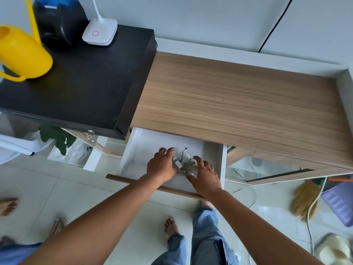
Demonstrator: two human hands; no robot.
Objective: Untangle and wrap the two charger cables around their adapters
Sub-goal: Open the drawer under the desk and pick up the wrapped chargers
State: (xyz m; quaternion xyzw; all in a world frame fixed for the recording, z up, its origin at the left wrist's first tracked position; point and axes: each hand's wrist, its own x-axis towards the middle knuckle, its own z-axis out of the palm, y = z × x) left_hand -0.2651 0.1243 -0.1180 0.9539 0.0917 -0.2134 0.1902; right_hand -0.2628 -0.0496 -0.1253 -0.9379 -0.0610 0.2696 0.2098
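In the open drawer [141, 146] under the table [238, 104], two adapters sit touching. Your left hand [162, 165] curls round the left adapter [176, 164]. Your right hand [205, 175] pinches the cable-wound right adapter [188, 167]. Two loose cable ends [186, 152] poke out behind; lifted carelessly, they could snag and retangle.

An open white drawer [140, 150] holds two cable-wrapped chargers [188, 166].

Both bare forearms reach forward and down, converging. The left hand [162, 166] lies palm down, fingers spread and bent. The right hand [205, 175] sits just beside it, fingers curved, the two thumbs close together.
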